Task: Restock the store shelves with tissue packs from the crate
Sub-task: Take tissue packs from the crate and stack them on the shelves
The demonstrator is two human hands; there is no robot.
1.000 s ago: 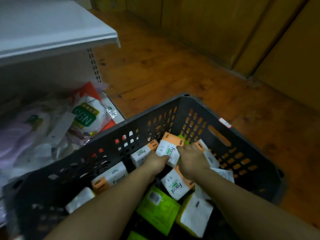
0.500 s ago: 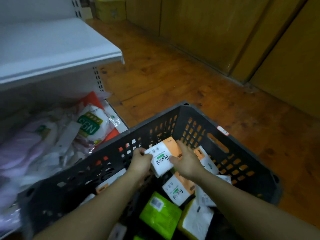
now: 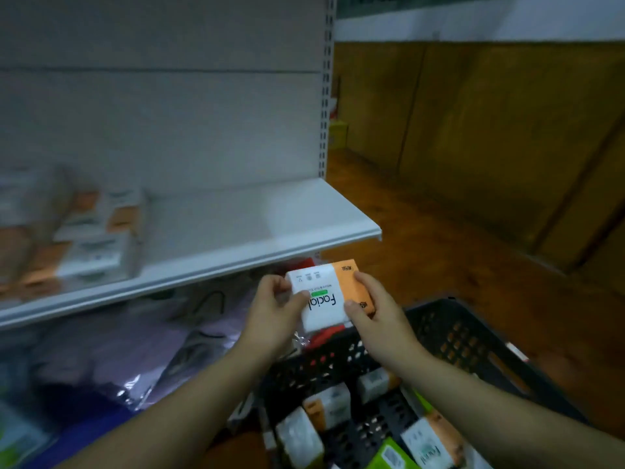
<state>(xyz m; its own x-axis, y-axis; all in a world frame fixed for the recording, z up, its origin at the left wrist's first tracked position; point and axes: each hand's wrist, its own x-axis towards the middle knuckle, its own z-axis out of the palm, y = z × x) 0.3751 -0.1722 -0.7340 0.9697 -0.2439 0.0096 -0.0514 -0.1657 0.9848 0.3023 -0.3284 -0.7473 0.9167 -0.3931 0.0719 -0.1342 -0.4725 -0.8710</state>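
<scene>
Squarely at the centre of the frame, a soft white-and-orange tissue pack lettered "Facial" [image 3: 329,296] is held in the air, just below the front lip of the white metal shelf [image 3: 270,214] and above the far rim of the dark perforated plastic crate [image 3: 473,340]. Its long axis runs roughly left to right, the white end to the left and the orange end to the right and slightly higher. The lettering lies turned sideways to the camera. The left hand [image 3: 274,309] pinches the white end, thumb on the printed face. The right hand [image 3: 375,309] grips the orange end, fingers curled over its edge. The pack's back and the fingers behind it are hidden.

Blurred stacked white-and-orange packs [image 3: 101,238] sit on the shelf at the left. More packs in the crate [image 3: 328,406] are smeared, partly covered by the forearms and cut off at the lower edge.
</scene>
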